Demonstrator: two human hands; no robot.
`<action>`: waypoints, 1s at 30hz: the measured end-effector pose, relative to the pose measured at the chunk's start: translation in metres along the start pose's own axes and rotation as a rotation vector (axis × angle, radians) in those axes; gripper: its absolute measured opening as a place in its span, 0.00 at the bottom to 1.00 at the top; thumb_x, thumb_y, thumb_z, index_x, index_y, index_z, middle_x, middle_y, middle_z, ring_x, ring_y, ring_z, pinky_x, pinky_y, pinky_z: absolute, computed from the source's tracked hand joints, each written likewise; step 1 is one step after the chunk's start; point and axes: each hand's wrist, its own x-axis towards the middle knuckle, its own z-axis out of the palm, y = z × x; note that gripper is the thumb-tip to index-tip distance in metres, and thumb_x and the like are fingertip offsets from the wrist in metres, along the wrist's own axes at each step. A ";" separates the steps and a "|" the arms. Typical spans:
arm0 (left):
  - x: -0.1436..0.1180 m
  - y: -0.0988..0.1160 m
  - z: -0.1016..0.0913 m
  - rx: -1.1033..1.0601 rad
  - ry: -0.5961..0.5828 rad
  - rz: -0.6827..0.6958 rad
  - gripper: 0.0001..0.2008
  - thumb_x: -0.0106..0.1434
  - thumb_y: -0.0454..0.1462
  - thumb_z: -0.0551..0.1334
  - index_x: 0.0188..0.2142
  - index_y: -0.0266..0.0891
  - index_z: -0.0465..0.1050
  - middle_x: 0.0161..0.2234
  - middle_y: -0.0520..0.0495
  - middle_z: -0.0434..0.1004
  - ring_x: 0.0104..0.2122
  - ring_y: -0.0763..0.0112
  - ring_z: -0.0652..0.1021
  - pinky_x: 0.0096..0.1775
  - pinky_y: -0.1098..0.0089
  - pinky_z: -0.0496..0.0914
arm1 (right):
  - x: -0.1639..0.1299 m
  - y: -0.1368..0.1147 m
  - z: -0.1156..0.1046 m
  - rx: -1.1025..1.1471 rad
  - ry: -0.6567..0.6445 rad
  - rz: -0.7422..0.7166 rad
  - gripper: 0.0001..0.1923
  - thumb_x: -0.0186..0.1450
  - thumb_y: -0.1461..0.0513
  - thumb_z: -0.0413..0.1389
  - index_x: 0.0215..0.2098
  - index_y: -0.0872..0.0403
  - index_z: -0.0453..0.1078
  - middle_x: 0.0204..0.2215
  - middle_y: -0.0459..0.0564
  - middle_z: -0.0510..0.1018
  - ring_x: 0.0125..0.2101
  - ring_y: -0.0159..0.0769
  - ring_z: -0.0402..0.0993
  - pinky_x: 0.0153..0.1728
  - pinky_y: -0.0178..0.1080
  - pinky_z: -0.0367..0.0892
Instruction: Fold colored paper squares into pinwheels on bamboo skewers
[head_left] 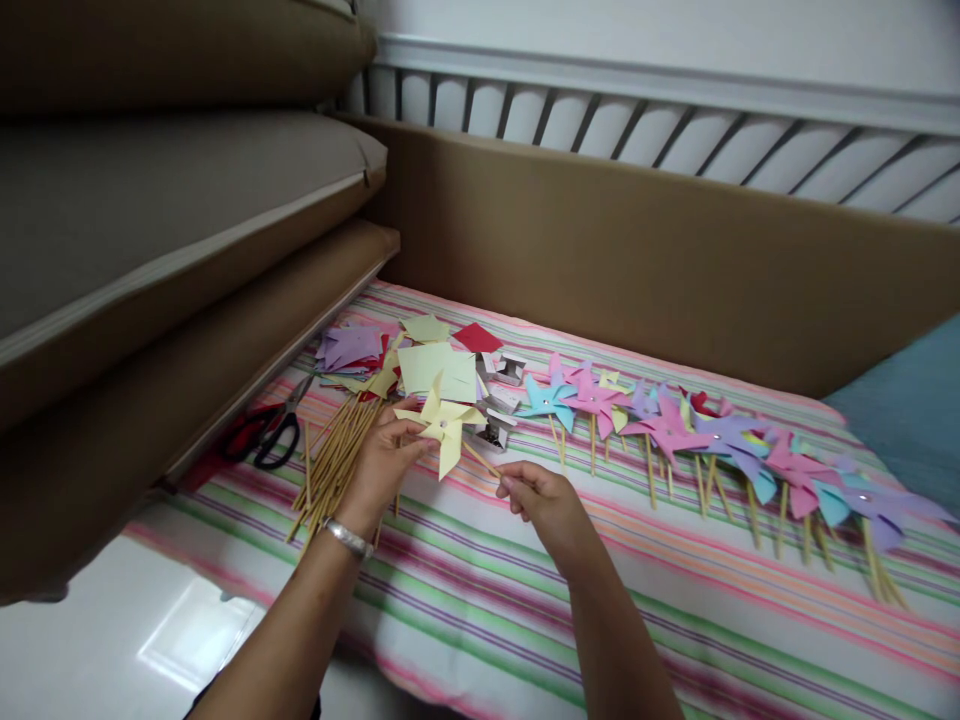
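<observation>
A pale yellow paper pinwheel (445, 425) on a thin wooden stick is held above the striped cloth. My left hand (384, 462), with a silver bracelet at the wrist, pinches the pinwheel's paper blades from the left. My right hand (541, 500) grips the lower end of its stick (484, 462). Beside my left hand lies a bundle of bare wooden sticks (335, 462). Finished pinwheels (720, 440) in pink, blue and purple lie in a row to the right.
Cut paper squares (420, 362) in yellow, purple and red are piled behind the hands, with small boxes (504, 395) beside them. Black-and-red scissors (268, 432) lie at the left by stacked brown cushions (165, 250). A brown backrest (675, 260) runs behind the striped cloth (637, 590).
</observation>
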 end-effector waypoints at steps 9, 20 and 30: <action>-0.001 -0.002 -0.003 0.090 -0.015 0.016 0.02 0.47 0.35 0.67 0.21 0.40 0.75 0.50 0.42 0.69 0.53 0.57 0.67 0.55 0.57 0.57 | 0.002 0.006 -0.002 -0.086 0.006 -0.020 0.10 0.52 0.58 0.54 0.29 0.54 0.73 0.20 0.46 0.74 0.20 0.31 0.62 0.22 0.35 0.58; -0.005 0.009 -0.015 0.046 -0.257 -0.062 0.22 0.50 0.30 0.63 0.46 0.47 0.72 0.48 0.46 0.72 0.48 0.60 0.71 0.44 0.62 0.69 | 0.004 0.004 -0.054 -0.558 -0.023 -0.187 0.11 0.58 0.59 0.51 0.32 0.52 0.75 0.33 0.50 0.79 0.36 0.43 0.73 0.39 0.42 0.64; -0.012 0.008 -0.028 0.075 -0.608 -0.328 0.10 0.47 0.32 0.66 0.31 0.37 0.71 0.37 0.48 0.76 0.36 0.69 0.75 0.37 0.69 0.68 | -0.004 -0.008 -0.056 -0.633 -0.255 -0.194 0.12 0.61 0.60 0.49 0.34 0.52 0.74 0.35 0.49 0.78 0.37 0.39 0.72 0.39 0.39 0.64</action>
